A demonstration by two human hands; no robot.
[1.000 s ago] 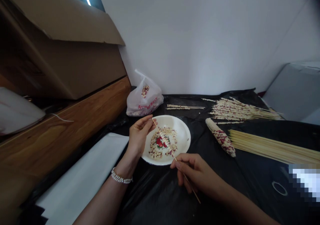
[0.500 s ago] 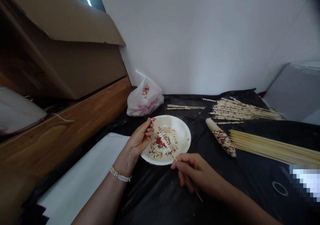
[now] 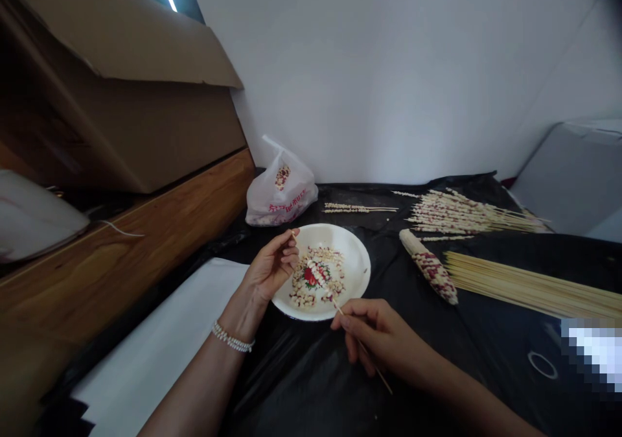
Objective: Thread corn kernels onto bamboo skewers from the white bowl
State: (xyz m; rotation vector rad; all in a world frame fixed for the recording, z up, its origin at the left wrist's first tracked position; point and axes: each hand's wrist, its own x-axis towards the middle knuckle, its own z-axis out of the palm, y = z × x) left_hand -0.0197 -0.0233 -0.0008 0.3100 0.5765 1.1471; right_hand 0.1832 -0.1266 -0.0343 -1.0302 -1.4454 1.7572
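Between the thumb and fingers of my right hand (image 3: 372,330) is a thin bamboo skewer (image 3: 359,342), slanting up and left across the bowl. Pale corn kernels (image 3: 318,273) are threaded along its upper part. My left hand (image 3: 275,265) is pinched at the skewer's far end, on a small pale piece that looks like a corn kernel; the fingers partly hide it. Below the skewer sits a white enamel bowl (image 3: 357,265) with a red flower print. Loose cream and dark red kernels (image 3: 304,299) lie scattered in it.
Right of the bowl lie a partly stripped corn cob (image 3: 430,268), bare skewers (image 3: 525,284) and a pile of kernel-threaded skewers (image 3: 451,213). A plastic bag (image 3: 282,194) stands behind. White paper (image 3: 165,346) is at left, a cardboard box (image 3: 160,119) beyond. Black sheeting (image 3: 291,372) covers the table.
Very little differs. Both hands keep their hold; the left fingertips have shifted slightly at the skewer's end, and the whole view has drifted a touch.
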